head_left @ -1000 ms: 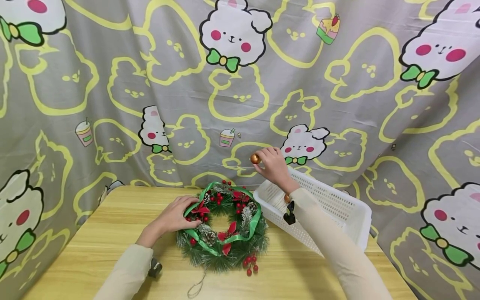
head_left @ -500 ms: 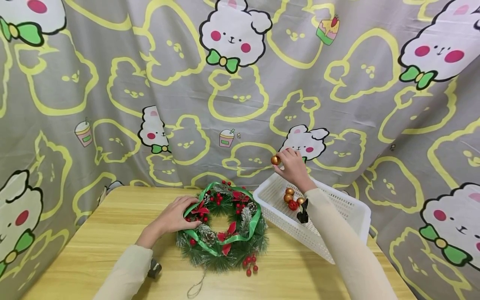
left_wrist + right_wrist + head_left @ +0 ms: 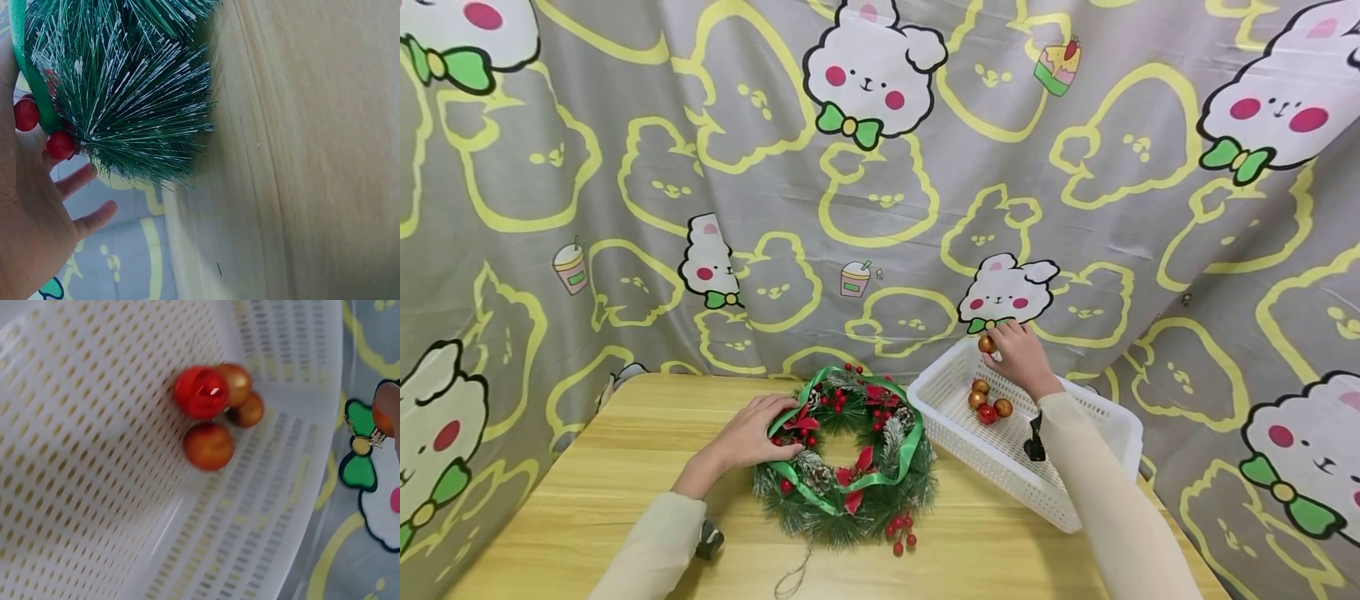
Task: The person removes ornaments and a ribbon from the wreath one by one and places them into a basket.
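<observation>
A green Christmas wreath (image 3: 880, 500) with red flowers, berries, pinecones and a green ribbon lies on the table. My left hand (image 3: 748, 432) holds its left side, thumb and fingers spread about the ribbon; in the left wrist view two fingers (image 3: 94, 219) stick out past the berries. Above the far left corner of a white perforated basket (image 3: 1000, 467), my right hand (image 3: 1021, 358) pinches a gold bauble (image 3: 987, 343). Inside the basket, several gold baubles (image 3: 209, 447) and a red bauble (image 3: 201, 392) lie together. In the right wrist view only a fingertip and part of the held bauble show.
The wooden table (image 3: 625, 467) carries the wreath and, at its right, the basket. A twine loop (image 3: 792, 575) and a berry sprig (image 3: 901, 533) stick out at the wreath's front. A patterned curtain (image 3: 760, 200) hangs behind the table.
My right hand has moved right and down with the gold bauble, from beyond the wreath to over the basket. The baubles inside have come into sight. My left hand has stayed on the wreath.
</observation>
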Demonstrator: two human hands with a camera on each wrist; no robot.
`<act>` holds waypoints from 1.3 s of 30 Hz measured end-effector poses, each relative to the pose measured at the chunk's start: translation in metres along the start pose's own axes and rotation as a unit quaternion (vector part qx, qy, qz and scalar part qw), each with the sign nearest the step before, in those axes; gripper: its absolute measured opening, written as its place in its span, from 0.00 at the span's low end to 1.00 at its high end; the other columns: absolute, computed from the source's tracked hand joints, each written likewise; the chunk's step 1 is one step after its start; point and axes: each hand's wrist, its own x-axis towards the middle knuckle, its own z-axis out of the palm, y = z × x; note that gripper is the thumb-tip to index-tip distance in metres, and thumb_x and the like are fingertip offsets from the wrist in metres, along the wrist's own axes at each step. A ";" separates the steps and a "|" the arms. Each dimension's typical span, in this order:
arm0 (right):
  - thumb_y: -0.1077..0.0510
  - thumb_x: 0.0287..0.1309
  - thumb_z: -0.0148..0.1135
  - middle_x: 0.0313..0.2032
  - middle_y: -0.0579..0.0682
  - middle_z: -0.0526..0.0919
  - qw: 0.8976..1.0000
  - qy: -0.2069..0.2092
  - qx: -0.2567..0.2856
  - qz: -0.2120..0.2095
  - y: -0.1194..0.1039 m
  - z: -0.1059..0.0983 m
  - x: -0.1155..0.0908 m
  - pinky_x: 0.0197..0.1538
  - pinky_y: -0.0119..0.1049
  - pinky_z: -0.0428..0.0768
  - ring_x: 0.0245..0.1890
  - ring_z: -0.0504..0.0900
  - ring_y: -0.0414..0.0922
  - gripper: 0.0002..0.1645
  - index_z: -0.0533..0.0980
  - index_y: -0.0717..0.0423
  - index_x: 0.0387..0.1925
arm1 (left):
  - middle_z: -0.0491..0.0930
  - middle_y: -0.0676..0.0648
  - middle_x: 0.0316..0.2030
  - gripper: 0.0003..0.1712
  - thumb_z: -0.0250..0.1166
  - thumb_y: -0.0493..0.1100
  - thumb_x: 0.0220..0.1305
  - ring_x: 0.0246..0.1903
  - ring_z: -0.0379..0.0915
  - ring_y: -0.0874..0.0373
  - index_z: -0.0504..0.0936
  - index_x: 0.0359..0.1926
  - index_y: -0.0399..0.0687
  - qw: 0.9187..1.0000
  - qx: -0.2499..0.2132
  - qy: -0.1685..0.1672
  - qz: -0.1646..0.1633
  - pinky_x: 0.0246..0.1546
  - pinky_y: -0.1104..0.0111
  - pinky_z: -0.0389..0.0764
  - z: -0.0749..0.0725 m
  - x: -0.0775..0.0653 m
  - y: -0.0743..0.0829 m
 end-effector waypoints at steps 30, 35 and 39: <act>0.53 0.49 0.79 0.32 0.55 0.81 0.998 -0.050 -0.022 -0.036 0.018 0.018 -0.048 0.51 0.55 0.79 0.38 0.78 0.55 0.19 0.78 0.61 0.33 | 0.71 0.43 0.69 0.44 0.71 0.69 0.55 0.69 0.65 0.40 0.76 0.67 0.52 1.000 0.006 0.000 0.001 0.63 0.37 0.70 0.002 0.001 -0.002; 0.52 0.50 0.78 0.33 0.56 0.82 0.996 -0.074 -0.034 -0.028 0.016 0.019 -0.049 0.49 0.54 0.79 0.41 0.78 0.55 0.20 0.79 0.61 0.35 | 0.72 0.44 0.69 0.44 0.71 0.69 0.55 0.69 0.66 0.40 0.76 0.67 0.53 1.000 0.009 -0.001 0.002 0.63 0.37 0.69 0.002 0.001 -0.002; 0.50 0.52 0.77 0.33 0.56 0.82 0.995 -0.084 -0.040 -0.024 0.016 0.022 -0.051 0.47 0.53 0.78 0.40 0.78 0.55 0.20 0.79 0.60 0.36 | 0.72 0.43 0.69 0.44 0.71 0.69 0.55 0.68 0.66 0.40 0.76 0.67 0.53 1.000 0.008 0.000 0.001 0.64 0.37 0.69 0.002 0.001 -0.002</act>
